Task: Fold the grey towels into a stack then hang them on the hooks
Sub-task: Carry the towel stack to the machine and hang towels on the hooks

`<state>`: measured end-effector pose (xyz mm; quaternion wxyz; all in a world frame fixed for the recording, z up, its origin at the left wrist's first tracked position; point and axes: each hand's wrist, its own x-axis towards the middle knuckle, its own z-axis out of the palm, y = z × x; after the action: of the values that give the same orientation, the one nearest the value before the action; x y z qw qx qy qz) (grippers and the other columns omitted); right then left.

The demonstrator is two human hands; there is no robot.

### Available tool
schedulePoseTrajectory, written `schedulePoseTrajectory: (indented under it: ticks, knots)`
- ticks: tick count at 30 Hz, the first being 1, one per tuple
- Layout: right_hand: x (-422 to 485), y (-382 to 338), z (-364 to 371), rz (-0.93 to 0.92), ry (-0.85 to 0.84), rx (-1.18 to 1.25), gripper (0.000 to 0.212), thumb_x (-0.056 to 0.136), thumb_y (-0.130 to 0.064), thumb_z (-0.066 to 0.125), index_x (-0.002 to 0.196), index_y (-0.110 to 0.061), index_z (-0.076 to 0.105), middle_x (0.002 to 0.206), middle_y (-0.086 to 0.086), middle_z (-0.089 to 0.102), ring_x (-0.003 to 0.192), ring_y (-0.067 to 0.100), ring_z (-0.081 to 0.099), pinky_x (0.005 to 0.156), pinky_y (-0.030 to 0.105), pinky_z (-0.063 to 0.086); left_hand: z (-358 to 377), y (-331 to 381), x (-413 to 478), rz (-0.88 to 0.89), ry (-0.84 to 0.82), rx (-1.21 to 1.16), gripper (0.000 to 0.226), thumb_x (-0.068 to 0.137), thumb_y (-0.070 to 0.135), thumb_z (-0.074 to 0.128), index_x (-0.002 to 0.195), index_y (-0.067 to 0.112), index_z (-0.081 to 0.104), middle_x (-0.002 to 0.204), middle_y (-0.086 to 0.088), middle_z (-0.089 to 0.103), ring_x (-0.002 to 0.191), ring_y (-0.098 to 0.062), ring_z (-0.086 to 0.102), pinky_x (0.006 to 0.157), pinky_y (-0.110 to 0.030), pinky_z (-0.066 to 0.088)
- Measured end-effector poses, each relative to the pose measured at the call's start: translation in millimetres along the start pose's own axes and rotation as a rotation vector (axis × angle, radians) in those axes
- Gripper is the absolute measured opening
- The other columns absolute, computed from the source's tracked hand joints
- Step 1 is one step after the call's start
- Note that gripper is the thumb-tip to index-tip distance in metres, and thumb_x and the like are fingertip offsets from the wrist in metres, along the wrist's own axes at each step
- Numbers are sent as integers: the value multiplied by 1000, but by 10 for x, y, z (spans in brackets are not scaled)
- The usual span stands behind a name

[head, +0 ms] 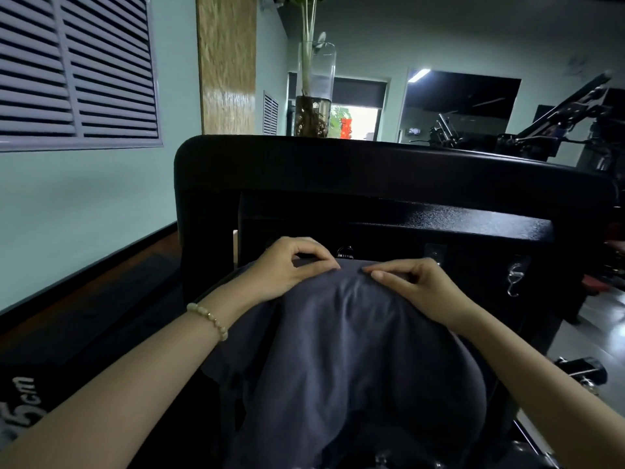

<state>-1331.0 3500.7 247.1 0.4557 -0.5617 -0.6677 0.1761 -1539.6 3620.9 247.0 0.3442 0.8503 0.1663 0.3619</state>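
With left hand [287, 269] and right hand [419, 286] fingers [321, 257] pinched on the grey towel [355, 350] edge, raise and loop it over the hook [345, 252] just beyond them.

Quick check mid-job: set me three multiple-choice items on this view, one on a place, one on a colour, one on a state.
1. Where is the bead bracelet?
A. on the left wrist
B. on the right wrist
C. on neither wrist

2. What colour is the towel?
A. white
B. grey
C. red

3. How do the hands hold the towel?
A. only one grips it
B. neither touches it
C. both pinch its upper edge

Answers:
1 A: the beads circle the wrist behind the left hand.
2 B: the cloth is dark grey throughout.
3 C: the left hand and the right hand each pinch the edge between thumb and fingertips.
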Motion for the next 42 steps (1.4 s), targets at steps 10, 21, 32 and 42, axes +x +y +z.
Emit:
schedulePoseTrajectory:
  ticks: [10,21,32,42]
  knots:
    - [231,581,203,-134,162,-174,18,89,-28,63,104,-35,70,102,-24,69,104,-7,61,95,19,46,316,-432,76,4,177,418,20,92,32,56,106,36,70,93,17,63,91,3,58,82,-13,46]
    - [-32,605,653,-10,277,174,22,96,-18,53,111,-29,66,105,-15,66,100,-4,60,82,7,43,1047,-571,-233,-111,421,-98,34,99,12,45,112,43,49,109,28,60,109,7,56,92,-11,42]
    - [-146,694,836,-143,333,-129,36,100,-24,42,136,-22,49,134,-16,44,125,-2,42,99,11,35,1198,-439,-516,-253,290,308,59,96,54,22,149,28,23,153,11,23,138,-4,24,108,-15,20]
    - [-601,930,1048,64,203,167,45,97,-45,35,141,-39,34,146,-21,36,137,-3,29,115,29,26,1177,-714,-823,-87,275,390,71,88,64,36,148,44,3,152,17,21,136,6,17,112,-19,19]
